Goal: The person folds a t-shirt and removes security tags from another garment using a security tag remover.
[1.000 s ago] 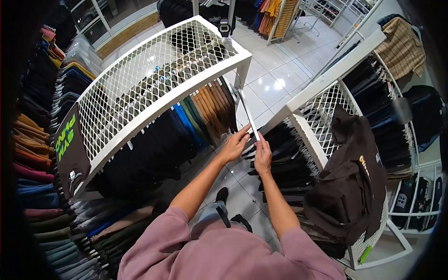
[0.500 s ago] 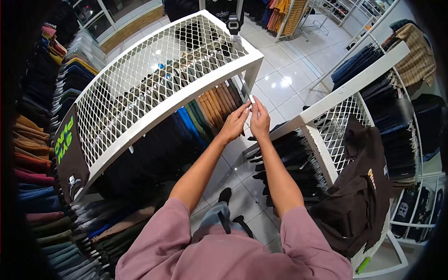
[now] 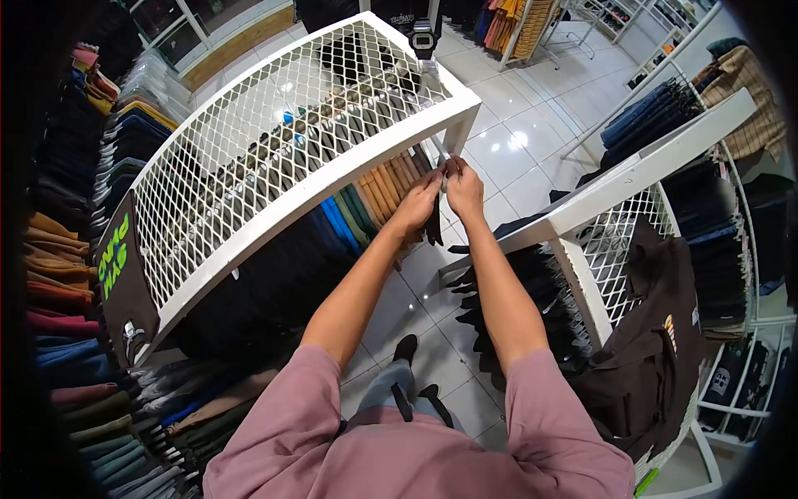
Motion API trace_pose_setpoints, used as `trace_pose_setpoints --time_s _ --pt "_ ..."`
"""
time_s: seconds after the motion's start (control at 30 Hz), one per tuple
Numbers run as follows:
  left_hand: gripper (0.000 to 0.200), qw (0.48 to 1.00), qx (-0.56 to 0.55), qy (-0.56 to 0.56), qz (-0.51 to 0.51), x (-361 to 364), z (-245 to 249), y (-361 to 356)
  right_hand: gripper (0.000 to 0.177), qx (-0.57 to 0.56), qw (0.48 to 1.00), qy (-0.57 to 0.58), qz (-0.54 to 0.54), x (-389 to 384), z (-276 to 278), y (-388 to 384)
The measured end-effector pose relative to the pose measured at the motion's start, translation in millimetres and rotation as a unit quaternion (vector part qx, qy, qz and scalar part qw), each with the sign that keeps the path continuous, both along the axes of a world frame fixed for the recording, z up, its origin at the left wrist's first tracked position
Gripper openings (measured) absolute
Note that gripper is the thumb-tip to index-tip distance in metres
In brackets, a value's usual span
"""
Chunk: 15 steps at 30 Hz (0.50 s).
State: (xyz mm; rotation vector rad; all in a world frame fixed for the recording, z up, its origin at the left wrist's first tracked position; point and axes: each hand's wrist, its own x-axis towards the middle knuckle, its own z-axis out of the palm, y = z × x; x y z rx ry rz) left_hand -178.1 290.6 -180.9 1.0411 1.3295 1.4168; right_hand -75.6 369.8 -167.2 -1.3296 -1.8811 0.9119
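Note:
At the near end of the white mesh-topped rack (image 3: 307, 200), my left hand (image 3: 418, 202) has its fingers closed on a dark brown garment (image 3: 434, 226). My right hand (image 3: 464, 193) pinches the upper part of the same dark cloth, and the two hands almost touch. The garment hangs down between them; its kind cannot be made out. Beside my left hand, folded tan and brown trousers (image 3: 384, 190) hang in a row under the mesh, followed by green and blue ones. A digital watch (image 3: 422, 38) sits on the rack's far corner.
To my right stands a second white mesh rack (image 3: 611, 249) with a dark brown hooded garment (image 3: 644, 349) draped over it. Dark clothes hang below. Rows of coloured clothes (image 3: 62, 308) line the left side. White floor tiles (image 3: 524, 137) run between the racks.
Both hands have shifted slightly and closed in on the dark brown cloth, which now hangs visibly between them. The pale strip seen at the fingertips before is now mostly covered. My view has shifted a little.

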Motion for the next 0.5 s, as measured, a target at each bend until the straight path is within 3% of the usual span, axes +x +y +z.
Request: trace_pose_setpoints --time_s 0.17,0.27,0.43,0.5 --pt "0.053 0.999 0.004 0.001 -0.037 2.4 -8.9 -1.4 0.036 0.008 0.998 -0.03 -0.062 15.6 -18.1 -14.8" --pt "0.053 0.998 -0.052 0.019 -0.025 8.1 -20.1 -7.0 0.029 0.022 0.996 -0.04 -0.082 23.4 -38.6 -20.2" --pt "0.055 0.997 -0.057 0.054 0.004 16.0 -19.8 -20.8 0.029 -0.029 0.987 -0.092 -0.127 28.3 -23.6 -24.2" --pt "0.051 0.99 -0.053 0.13 0.017 20.4 -14.9 -34.9 0.03 0.021 0.993 -0.044 -0.107 33.8 -20.6 -30.6"
